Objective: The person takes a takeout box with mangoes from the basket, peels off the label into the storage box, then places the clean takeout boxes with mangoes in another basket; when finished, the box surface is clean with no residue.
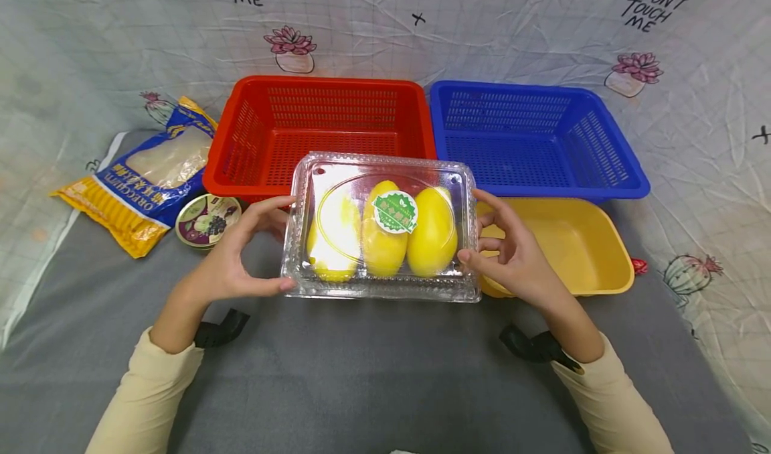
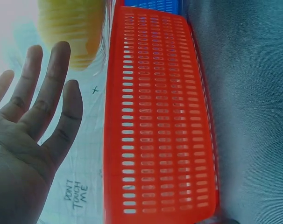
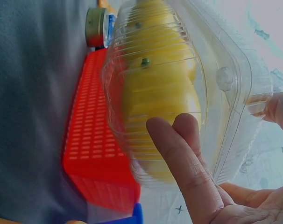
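Both hands hold up a clear plastic clamshell box (image 1: 385, 290) between them, in front of the baskets. Through its lid show three yellow mangoes (image 1: 432, 236) and a green-and-white round sticker (image 1: 394, 211). My left hand (image 1: 231, 253) grips the box's left edge, thumb low and index finger higher up. At the opposite edge, my right hand (image 1: 518, 256) holds it with the thumb on the near face and fingers along the side. The right wrist view shows the ribbed base of the box (image 3: 132, 140) with fingers against it.
Behind the box stand a red basket (image 1: 219, 173) and a blue basket (image 1: 626, 173). A yellow tub (image 1: 578, 246) sits at right, partly behind the right hand. On the left lie an orecchiette pasta bag (image 1: 135, 196) and a round tin (image 1: 205, 221). Grey cloth (image 1: 373, 373) covers the table.
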### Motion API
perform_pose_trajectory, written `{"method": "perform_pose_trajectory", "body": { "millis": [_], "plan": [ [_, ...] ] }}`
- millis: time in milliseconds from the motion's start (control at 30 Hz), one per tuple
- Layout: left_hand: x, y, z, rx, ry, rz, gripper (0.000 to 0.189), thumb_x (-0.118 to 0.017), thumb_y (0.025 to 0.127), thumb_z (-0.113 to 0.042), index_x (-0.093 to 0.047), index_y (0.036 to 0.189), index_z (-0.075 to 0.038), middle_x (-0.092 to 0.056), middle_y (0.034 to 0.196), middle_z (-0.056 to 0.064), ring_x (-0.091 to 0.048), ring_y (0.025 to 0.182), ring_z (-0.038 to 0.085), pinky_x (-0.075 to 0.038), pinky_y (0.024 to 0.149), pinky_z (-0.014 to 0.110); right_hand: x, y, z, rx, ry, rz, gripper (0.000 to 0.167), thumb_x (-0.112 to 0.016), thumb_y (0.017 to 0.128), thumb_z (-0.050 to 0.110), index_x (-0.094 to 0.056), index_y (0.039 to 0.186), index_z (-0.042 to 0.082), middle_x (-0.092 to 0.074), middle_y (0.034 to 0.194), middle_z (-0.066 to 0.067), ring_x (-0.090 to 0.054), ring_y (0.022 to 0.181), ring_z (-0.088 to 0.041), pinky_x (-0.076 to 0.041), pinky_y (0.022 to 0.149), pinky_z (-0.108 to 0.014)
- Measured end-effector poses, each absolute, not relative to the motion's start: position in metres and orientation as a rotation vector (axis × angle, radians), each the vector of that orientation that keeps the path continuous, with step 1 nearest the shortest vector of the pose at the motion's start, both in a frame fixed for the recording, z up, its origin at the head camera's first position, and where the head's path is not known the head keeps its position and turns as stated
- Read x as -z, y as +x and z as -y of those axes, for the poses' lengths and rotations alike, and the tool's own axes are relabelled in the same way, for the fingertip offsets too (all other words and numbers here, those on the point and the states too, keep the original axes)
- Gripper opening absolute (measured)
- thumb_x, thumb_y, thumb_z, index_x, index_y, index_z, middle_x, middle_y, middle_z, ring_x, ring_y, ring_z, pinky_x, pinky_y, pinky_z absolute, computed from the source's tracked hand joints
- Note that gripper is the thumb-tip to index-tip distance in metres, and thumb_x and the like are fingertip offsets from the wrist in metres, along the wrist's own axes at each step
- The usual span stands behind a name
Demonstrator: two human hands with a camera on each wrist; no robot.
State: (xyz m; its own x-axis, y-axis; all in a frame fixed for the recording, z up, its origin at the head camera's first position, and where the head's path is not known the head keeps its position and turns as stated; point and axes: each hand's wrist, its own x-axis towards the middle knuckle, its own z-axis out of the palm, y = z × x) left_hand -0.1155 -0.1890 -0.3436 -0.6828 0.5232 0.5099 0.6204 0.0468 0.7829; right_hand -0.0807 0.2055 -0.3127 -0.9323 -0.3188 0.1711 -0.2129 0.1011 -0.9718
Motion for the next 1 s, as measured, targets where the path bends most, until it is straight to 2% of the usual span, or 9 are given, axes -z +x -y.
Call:
{"method": "perform_pose_trajectory", "body": {
  "millis": [200,500,800,1000],
  "plan": [
    [0.347,-0.111,0.192,1.71,-1.249,2.255,0.1,-0.089,0.055,0.001,-0.039,0.141,0.007,-0.062,0.112,0.006,-0.056,0.099,0.015,-0.047,0.083,0.025,0.319,-0.074,-0.21,1.981,-0.578,-2.225,0.078,-0.066,0.082,-0.013,-0.029,0.149,0.0,-0.047,0.105,-0.021,-0.07,0.079,-0.017,-0.058,0.062,-0.031],
    [0.349,-0.108,0.192,1.652,-1.22,2.424,0.105,-0.089,0.052,0.007,-0.038,0.143,0.003,-0.06,0.108,0.001,-0.058,0.097,0.012,-0.047,0.084,0.024,0.334,-0.067,-0.216,1.968,-0.554,-2.192,0.076,-0.066,0.084,-0.01,-0.028,0.149,0.0,-0.048,0.106,-0.02,-0.07,0.079,-0.016,-0.059,0.063,-0.031],
    [0.362,-0.109,0.195,1.644,-1.244,2.489,0.1,-0.089,0.06,0.002,-0.036,0.145,-0.003,-0.059,0.108,0.0,-0.058,0.096,0.017,-0.047,0.085,0.022,0.343,-0.064,-0.216,1.923,-0.481,-2.19,0.075,-0.066,0.086,-0.008,-0.027,0.149,-0.003,-0.044,0.108,-0.02,-0.066,0.073,-0.013,-0.057,0.062,-0.025],
    [0.367,-0.108,0.197,1.638,-1.242,2.482,0.1,-0.09,0.059,0.003,-0.037,0.144,-0.001,-0.06,0.105,0.001,-0.059,0.094,0.016,-0.048,0.085,0.02,0.345,-0.062,-0.213,1.824,-0.448,-2.254,0.072,-0.066,0.087,-0.006,-0.029,0.149,-0.001,-0.043,0.109,-0.019,-0.063,0.071,-0.012,-0.055,0.061,-0.022]
  ]
}}
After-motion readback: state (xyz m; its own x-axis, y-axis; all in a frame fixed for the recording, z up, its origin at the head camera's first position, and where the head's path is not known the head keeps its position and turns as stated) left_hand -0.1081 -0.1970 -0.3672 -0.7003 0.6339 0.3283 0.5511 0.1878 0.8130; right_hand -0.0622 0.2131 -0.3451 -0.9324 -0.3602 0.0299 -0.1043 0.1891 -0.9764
